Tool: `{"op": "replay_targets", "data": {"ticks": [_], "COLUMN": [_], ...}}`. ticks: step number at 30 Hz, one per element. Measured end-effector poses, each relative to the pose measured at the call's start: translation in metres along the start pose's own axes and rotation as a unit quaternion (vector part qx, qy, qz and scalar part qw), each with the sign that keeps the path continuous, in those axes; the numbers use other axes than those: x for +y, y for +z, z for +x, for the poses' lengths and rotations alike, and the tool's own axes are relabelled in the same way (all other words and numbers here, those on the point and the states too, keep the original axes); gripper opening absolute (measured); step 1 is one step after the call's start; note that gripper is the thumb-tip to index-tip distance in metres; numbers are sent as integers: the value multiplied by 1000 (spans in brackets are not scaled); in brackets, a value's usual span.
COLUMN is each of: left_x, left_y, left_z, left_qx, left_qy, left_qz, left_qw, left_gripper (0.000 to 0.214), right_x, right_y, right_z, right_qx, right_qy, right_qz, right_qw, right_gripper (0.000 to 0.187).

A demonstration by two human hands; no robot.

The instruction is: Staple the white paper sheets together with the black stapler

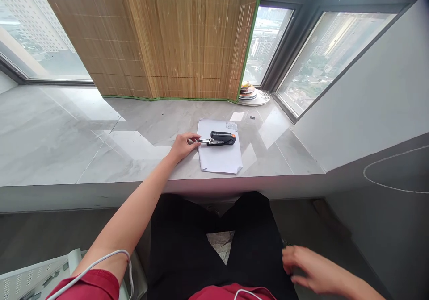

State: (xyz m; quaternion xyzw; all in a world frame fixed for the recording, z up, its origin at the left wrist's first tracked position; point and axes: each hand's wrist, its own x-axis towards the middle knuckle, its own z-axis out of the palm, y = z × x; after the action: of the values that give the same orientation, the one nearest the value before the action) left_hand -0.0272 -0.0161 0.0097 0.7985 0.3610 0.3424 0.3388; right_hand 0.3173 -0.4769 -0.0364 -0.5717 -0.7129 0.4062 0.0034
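While the right hand [303,266] is being held low beside the black trousers [221,215], its fingers are being loosely curled, thumb apart, and no object is being seen in it. Farther out, a sheaf of white paper [219,159] is being supported by the grey ledge [50,148], near the front edge. At the paper's left side, a slim silver part [203,141] is apparently being pinched between thumb and fingers of the left hand [184,147]. On the paper, a black stapler [225,137] is being met at its left end by that part; whether they are joined cannot be told. The step in hand is being judged as handling the stapler's metal section; for the next move, a steady fingertip hold, in line with the stapler, is being called for. Beyond the paper, a small dark strip [252,117] is being carried by the ledge. Farther still, stacked plates [248,96] are being partly screened by a bamboo blind [187,41].
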Motion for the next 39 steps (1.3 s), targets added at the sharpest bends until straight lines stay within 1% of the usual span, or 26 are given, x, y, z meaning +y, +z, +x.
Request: {"op": "replay_targets", "data": {"ticks": [1, 2, 3, 4, 6, 7, 8, 9, 10, 11, 12, 14, 16, 19, 23, 25, 27, 29, 31, 32, 34, 35, 36, 37, 39], "left_x": [1, 1, 2, 2, 3, 3, 3, 3, 3, 3, 3, 2, 1, -1, -1, -1, -1, -1, -1, -1, -1, -1, -1, -1, -2], "left_y": [0, -1, -1, -1, -2, -2, -2, -2, -2, -2, -2, -1, 0, 2, 3, 4, 3, 1, -1, -1, -1, 0, 1, 3, 8], "left_z": [-1, -1, -1, -1, -1, -2, -2, -3, -3, -3, -4, -3, 0, 3, 6, 6, 6, 6, 5, 4, 6, 9, 13, 20, 39], "left_qx": [7, 13, 17, 19, 18, 16, 13, 10, 5, -2, -9, -19, -16, -3, -11, 1, 14, 17, 22, 32, 68, 84, 90, 86, 56], "left_qy": [-9, -14, -16, -16, -11, -7, -3, 1, 6, 12, 21, 52, 95, 135, 127, 114, 108, 115, 115, 105, 69, 54, 45, 42, 42], "left_qz": [-3, -3, -1, 0, 2, 1, -4, -12, -22, -32, -39, -37, -17, 26, 97, 126, 128, 89, 38, 22, 22, 36, 56, 78, 125], "left_qw": [1000, 1000, 1000, 1000, 1000, 1000, 1000, 1000, 1000, 999, 999, 998, 995, 990, 987, 985, 986, 989, 992, 994, 995, 994, 993, 992, 990], "left_gripper": [23, 22, 22, 23, 25, 26, 25, 25, 25, 25, 24, 25, 29, 36, 36, 38, 43, 49, 47, 40, 23, 19, 17, 15, 19], "right_x": [-8, -17, -27, -37, -55, -62, -68, -73, -77, -79, -80, -81, -82, -86, -93, -95, -95, -92, -83, -76, -57, -47, -36, -25, -7], "right_y": [-24, -49, -74, -99, -145, -166, -185, -200, -213, -223, -230, -235, -231, -218, -207, -204, -202, -204, -212, -220, -241, -252, -264, -274, -287], "right_z": [17, 37, 58, 82, 135, 162, 189, 215, 239, 260, 278, 304, 317, 325, 332, 335, 336, 334, 330, 327, 323, 322, 322, 323, 327], "right_qx": [35, 101, 191, 282, 429, 487, 518, 521, 504, 476, 439, 380, 353, 354, 371, 371, 373, 391, 435, 466, 532, 559, 580, 590, 592], "right_qy": [-34, -64, -99, -134, -179, -182, -176, -174, -170, -171, -178, -206, -242, -281, -295, -301, -308, -309, -299, -289, -259, -239, -217, -197, -165], "right_qz": [-4, -7, -16, -26, -38, -42, -45, -46, -39, -25, -7, 37, 78, 108, 95, 75, 52, 50, 82, 106, 146, 155, 155, 149, 127], "right_qw": [999, 993, 977, 950, 884, 853, 836, 834, 846, 862, 881, 901, 900, 885, 875, 875, 874, 866, 845, 830, 793, 778, 770, 768, 779], "right_gripper": [12, 16, 17, 16, 10, 6, 15, 33, 50, 56, 50, 36, 30, 30, 31, 31, 31, 30, 31, 33, 38, 40, 40, 40, 40]}}
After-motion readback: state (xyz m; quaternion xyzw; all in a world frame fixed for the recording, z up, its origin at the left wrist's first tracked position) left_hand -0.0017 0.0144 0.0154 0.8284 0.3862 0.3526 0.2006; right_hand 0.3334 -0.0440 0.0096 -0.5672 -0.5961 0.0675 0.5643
